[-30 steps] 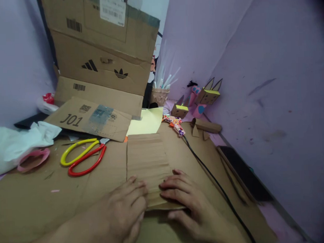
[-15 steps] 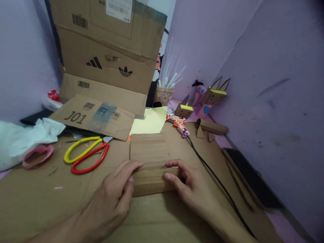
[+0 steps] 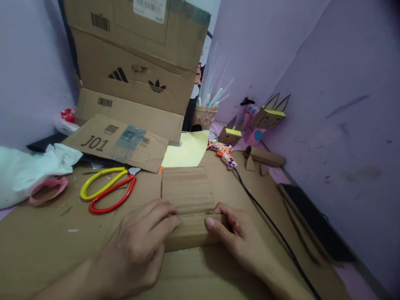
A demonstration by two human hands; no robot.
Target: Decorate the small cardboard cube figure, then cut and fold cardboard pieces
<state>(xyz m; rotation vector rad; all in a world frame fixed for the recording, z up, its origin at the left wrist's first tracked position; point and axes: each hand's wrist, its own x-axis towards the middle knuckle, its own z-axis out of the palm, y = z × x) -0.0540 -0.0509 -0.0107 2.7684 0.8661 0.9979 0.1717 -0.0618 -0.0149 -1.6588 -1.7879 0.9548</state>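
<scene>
A piece of corrugated cardboard (image 3: 187, 187) lies in front of me, creased across, its near part folded up into a raised band. My left hand (image 3: 140, 244) is closed over the left end of that band, fingertips on its top edge; its thumb is mostly hidden below. At the other end, my right hand (image 3: 239, 236) pinches the band, with the thumb on the near face and the index finger curled over behind the fold. Left of the cardboard rest scissors (image 3: 112, 194) with one yellow and one red handle.
A cardboard sheet (image 3: 43, 260) covers the table. Behind stand an opened carton (image 3: 135, 91), yellow paper (image 3: 187, 148) and a cup of sticks (image 3: 205, 117). To the right are a patterned glue gun (image 3: 227, 155) with a black cord (image 3: 271, 217), a cardboard tube (image 3: 267, 157) and a dark flat device (image 3: 316, 222).
My left fingers have shifted forward and right, further over the fold. The raised band sits slightly nearer to me. My right hand keeps its grip, moving down a little.
</scene>
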